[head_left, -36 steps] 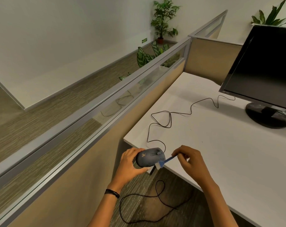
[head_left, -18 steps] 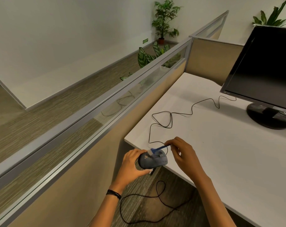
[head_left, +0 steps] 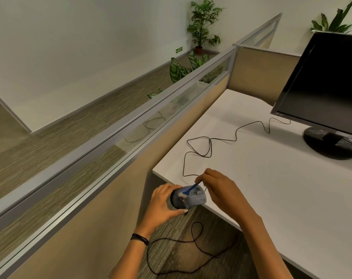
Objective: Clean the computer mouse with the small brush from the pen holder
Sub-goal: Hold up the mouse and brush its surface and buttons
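— Two hands on it?
— Yes. The left hand [head_left: 161, 204] curls round one end of the mouse [head_left: 197, 199], holding it at the desk's [head_left: 271, 188] near corner.
— And the brush [head_left: 190, 188]?
— The right hand [head_left: 221, 190] pinches its blue handle, with the bristles touching the mouse's top. The cable [head_left: 209, 146] loops farther back on the desk.

Soft, even indoor light; wide-angle bending at edges, slight blur.

Grey mouse [head_left: 193, 197], blue brush [head_left: 189, 189] (white bristles), white desk [head_left: 281, 190].
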The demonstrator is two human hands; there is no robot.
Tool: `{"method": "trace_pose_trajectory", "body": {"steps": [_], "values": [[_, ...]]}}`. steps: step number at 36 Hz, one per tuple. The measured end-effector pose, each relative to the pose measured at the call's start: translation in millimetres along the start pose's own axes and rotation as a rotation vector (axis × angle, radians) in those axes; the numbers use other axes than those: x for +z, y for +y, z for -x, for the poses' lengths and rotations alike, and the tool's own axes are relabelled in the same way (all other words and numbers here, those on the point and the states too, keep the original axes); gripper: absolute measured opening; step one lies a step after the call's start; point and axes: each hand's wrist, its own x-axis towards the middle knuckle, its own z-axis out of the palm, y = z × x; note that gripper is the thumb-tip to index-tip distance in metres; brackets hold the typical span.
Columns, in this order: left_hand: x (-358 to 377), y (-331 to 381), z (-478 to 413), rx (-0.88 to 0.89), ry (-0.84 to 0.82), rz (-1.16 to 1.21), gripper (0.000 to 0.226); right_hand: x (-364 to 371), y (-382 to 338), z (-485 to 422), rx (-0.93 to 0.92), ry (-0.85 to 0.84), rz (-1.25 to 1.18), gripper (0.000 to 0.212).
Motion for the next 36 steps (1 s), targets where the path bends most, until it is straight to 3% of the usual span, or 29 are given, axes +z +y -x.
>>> {"method": "trace_pose_trajectory", "body": {"steps": [3, 7, 12, 16, 19, 32, 36], "values": [[0, 0, 0, -0.010, 0.005, 0.007, 0.062, -1, -4, -2, -0.020, -0.007, 0.007, 0.035], [-1, 0, 0, -0.008, -0.002, 0.012, 0.062, -1, -5, -2, -0.029, -0.050, 0.125, 0.025], [0, -1, 0, -0.020, -0.001, 0.007, 0.063, -5, -14, -6, -0.081, 0.012, 0.148, 0.024], [-1, 0, 0, -0.020, -0.004, 0.008, 0.064, -2, -8, -5, -0.039, -0.078, 0.186, 0.028], [-1, 0, 0, -0.010, -0.011, -0.001, 0.063, -2, -9, -4, -0.047, -0.022, 0.162, 0.025], [1, -2, 0, -0.025, -0.006, 0.007, 0.062, -2, -14, -6, -0.124, -0.037, 0.190, 0.046], [-2, -2, -2, -0.019, 0.010, 0.011, 0.062, 6, -7, -8, -0.108, -0.087, 0.180, 0.031]]}}
